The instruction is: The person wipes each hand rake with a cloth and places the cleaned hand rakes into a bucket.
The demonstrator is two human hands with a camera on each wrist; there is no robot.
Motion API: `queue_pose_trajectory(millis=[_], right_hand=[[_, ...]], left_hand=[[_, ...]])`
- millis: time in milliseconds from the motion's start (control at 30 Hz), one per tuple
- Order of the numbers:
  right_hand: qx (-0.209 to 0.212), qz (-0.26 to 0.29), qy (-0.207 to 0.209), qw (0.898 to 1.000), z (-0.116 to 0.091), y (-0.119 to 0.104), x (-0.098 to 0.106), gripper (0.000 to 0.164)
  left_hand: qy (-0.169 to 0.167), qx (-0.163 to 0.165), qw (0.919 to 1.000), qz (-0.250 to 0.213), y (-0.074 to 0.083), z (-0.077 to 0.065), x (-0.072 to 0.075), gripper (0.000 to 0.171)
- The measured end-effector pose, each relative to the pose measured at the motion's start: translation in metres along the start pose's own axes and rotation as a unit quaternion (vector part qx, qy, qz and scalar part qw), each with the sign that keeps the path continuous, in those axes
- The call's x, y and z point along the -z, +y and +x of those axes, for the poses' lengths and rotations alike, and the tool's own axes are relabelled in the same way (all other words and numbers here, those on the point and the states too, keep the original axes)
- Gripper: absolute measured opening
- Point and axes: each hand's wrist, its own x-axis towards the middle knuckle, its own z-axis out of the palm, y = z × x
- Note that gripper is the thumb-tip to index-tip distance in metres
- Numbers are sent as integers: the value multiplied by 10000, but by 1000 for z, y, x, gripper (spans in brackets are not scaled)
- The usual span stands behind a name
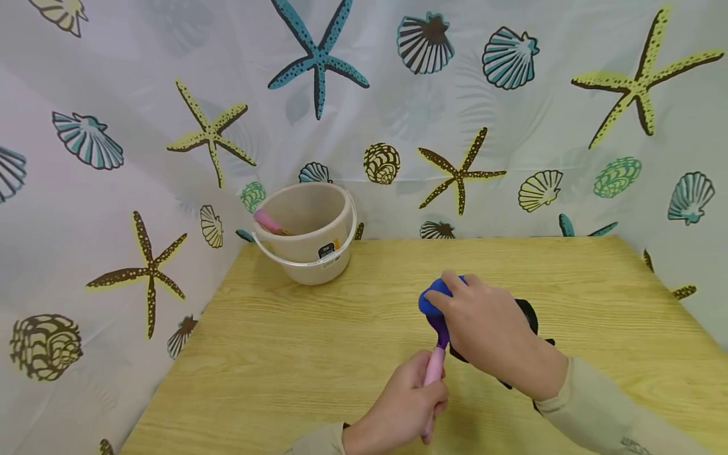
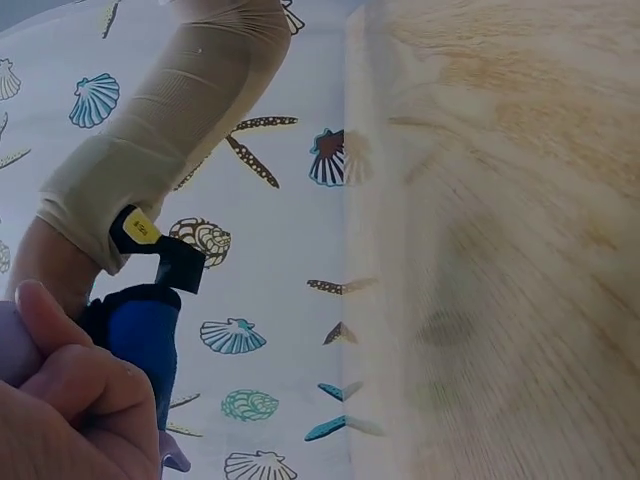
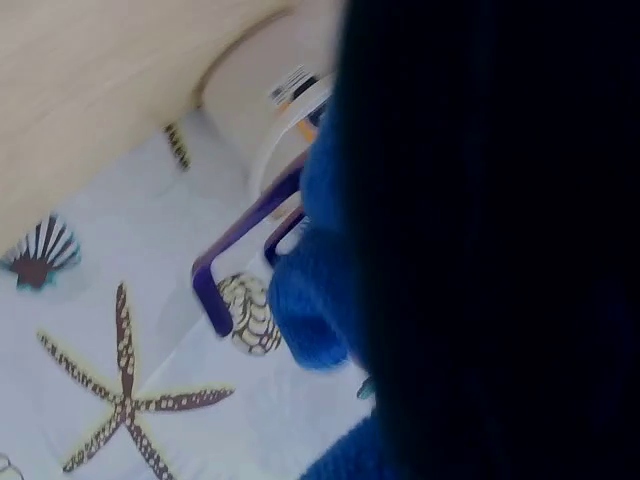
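My left hand (image 1: 400, 395) has its fingers curled round the pink handle (image 1: 435, 365) of a kitchen utensil, tilted upward above the table. The utensil's purple head (image 3: 240, 235) shows a gap between its bars in the right wrist view. Over that head, my right hand (image 1: 483, 316) grips a blue cloth (image 1: 433, 299), which covers most of the purple part. The cloth looks fuzzy and bunched in the right wrist view, where a dark area hides the right side. From the left wrist, curled left fingers (image 2: 85, 400) appear beside the blue cloth.
A beige bucket (image 1: 315, 256) with a white bail handle stands at the table's back left. Another pink handle (image 1: 266, 221) leans over its rim. Behind the wooden table (image 1: 273, 354) hangs a curtain (image 1: 347, 139) printed with shells and starfish. Black gear (image 1: 527, 315) sits at my right wrist.
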Motion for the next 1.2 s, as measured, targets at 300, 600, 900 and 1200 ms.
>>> queue_pose_trajectory(millis=[300, 600, 900, 1200], right_hand=[[36, 409, -690, 9968, -15, -6, 12, 36], [-568, 633, -1545, 9843, -25, 4, 13, 29], [-311, 424, -802, 9954, -13, -8, 6, 28], [-338, 365, -1262, 9908, -20, -7, 15, 33]], left_hand=[[135, 104, 9995, -247, -2, 7, 0, 11], [112, 290, 9984, -473, -9, 7, -1, 15], [-255, 177, 9994, -167, -9, 4, -2, 10], [213, 302, 9978, -546, -9, 3, -3, 14]])
